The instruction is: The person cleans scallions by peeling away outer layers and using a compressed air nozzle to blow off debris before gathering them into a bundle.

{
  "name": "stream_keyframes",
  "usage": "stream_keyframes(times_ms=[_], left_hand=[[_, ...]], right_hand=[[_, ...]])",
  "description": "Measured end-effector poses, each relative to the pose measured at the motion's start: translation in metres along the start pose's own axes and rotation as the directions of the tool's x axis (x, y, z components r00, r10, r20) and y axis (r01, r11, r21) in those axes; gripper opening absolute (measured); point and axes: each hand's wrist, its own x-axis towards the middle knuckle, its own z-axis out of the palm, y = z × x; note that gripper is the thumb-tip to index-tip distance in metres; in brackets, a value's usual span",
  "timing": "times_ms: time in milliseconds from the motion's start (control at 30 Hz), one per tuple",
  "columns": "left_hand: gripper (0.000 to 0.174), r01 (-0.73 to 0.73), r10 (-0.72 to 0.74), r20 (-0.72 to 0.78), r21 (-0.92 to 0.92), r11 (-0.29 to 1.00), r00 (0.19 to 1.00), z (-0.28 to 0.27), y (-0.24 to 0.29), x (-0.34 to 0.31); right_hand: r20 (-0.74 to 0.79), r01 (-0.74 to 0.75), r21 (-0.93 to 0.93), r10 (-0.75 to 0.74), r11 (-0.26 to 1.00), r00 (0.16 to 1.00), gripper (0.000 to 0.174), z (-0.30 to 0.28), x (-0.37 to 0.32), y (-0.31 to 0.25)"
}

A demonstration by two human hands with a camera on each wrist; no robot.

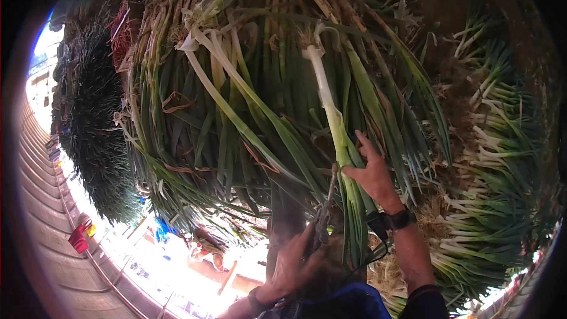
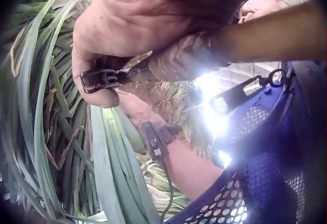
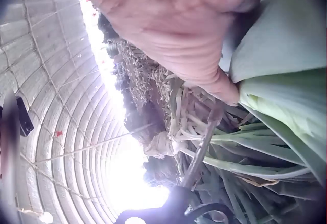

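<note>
In the head view a thick leek (image 1: 328, 101) slants down over the pile, its white root end uppermost and its green leaves toward me. My right hand (image 1: 374, 176) grips it where the leaves begin to fan, the thumb lying across the stalk. In the right wrist view, pale green leaves (image 3: 286, 106) press against that hand's fingers. My left hand (image 1: 290, 263) holds a slim tool (image 1: 325, 218) with a dark body and a long narrow metal tip. The tip (image 3: 200, 155) points up beside the leek's leaves. A mottled wrapped section (image 2: 179, 58) runs from the left palm.
A large heap of leeks (image 1: 212, 118) lies before me, several with roots at the top edge. More leeks (image 1: 496, 159) line the right side, white ends inward. A dark green stack (image 1: 97, 112) stands left, beside the ribbed greenhouse wall (image 1: 53, 212). Blue mesh clothing (image 2: 255, 183) is close below my hands.
</note>
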Motion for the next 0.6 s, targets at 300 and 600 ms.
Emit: stream_keyframes(times_ms=[300,600], left_hand=[[0.064,0.012,-0.006,-0.059,0.114,0.993,0.998,-0.011,0.002,0.069],[0.054,-0.146,0.183,-0.174,0.207,0.967,0.967,-0.035,-0.004,0.214]], right_hand=[[0.047,0.048,0.206,-0.059,0.977,0.997,0.090,0.019,0.000,0.034],[0.034,0.069,0.199,-0.077,0.978,0.996,0.058,0.020,-0.001,0.029]])
